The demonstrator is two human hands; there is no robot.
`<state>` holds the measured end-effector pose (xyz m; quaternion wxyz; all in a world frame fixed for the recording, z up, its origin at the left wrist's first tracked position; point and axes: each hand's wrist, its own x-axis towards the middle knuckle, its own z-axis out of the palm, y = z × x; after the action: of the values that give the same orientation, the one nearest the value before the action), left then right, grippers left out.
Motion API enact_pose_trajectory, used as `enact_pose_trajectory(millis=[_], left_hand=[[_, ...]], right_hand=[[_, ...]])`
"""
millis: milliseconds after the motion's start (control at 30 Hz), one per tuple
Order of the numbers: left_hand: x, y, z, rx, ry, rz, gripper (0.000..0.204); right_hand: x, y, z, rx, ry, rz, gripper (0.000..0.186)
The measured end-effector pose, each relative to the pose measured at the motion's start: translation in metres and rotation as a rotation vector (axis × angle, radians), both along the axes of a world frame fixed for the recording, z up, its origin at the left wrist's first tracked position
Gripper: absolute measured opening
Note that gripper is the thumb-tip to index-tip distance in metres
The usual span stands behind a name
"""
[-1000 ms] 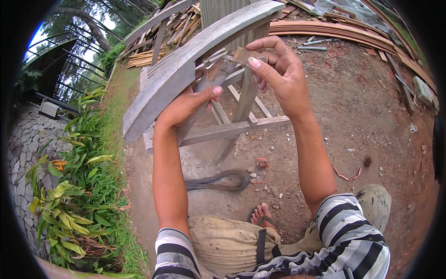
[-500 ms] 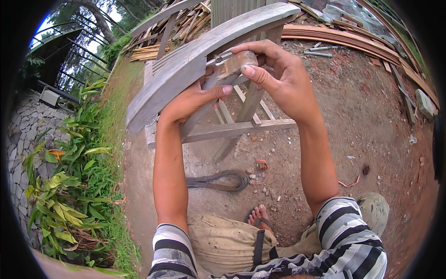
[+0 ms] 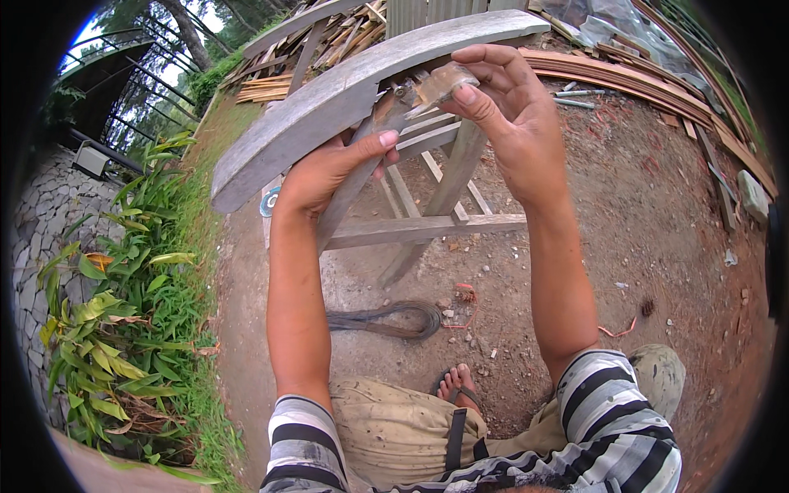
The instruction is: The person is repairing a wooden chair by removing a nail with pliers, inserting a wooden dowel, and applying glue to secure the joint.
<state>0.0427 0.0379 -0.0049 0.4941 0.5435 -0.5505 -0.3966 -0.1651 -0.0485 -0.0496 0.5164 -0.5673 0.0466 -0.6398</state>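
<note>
A weathered grey curved wooden arm piece (image 3: 329,103) of a chair-like frame slants across the upper middle. Beneath it, my left hand (image 3: 333,168) is closed round a grey wooden upright (image 3: 349,193), with the thumb pointing right. My right hand (image 3: 514,111) pinches a tan-brown, round-ended piece (image 3: 444,85) between thumb and fingers, close under the arm's lower edge. Its exact kind is unclear. A small metal fitting (image 3: 403,90), like a bolt, shows at its left end. The fingertips behind the piece are partly hidden.
Crossed frame rails (image 3: 427,230) stand below. A loop of dark wire (image 3: 394,320) lies on the dirt by my foot (image 3: 460,386). Stacked boards (image 3: 608,70) are behind right, leafy plants (image 3: 107,353) at left. A blue-rimmed disc (image 3: 269,201) shows beside my left wrist.
The wooden arm has turned slightly, its left end rising and its right end shifting right. My right hand and the brown piece have moved up and right. The blue-rimmed disc is more exposed.
</note>
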Motion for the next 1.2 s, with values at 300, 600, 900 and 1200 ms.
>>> enact_pose_trajectory(millis=[300, 600, 900, 1200], left_hand=[[0.009, 0.001, 0.000, -0.013, -0.045, -0.034, 0.061], [0.004, 0.005, 0.004, -0.078, -0.024, 0.003, 0.062], [0.010, 0.003, 0.006, -0.143, -0.115, -0.017, 0.083], [0.011, 0.002, 0.006, -0.158, -0.039, -0.046, 0.081]], right_hand=[[0.000, 0.003, 0.001, 0.076, -0.070, 0.001, 0.031], [0.003, -0.017, 0.010, -0.144, -0.077, -0.087, 0.034], [0.005, -0.020, 0.016, -0.103, -0.160, -0.049, 0.037], [0.000, -0.020, 0.011, -0.104, -0.117, -0.052, 0.038]])
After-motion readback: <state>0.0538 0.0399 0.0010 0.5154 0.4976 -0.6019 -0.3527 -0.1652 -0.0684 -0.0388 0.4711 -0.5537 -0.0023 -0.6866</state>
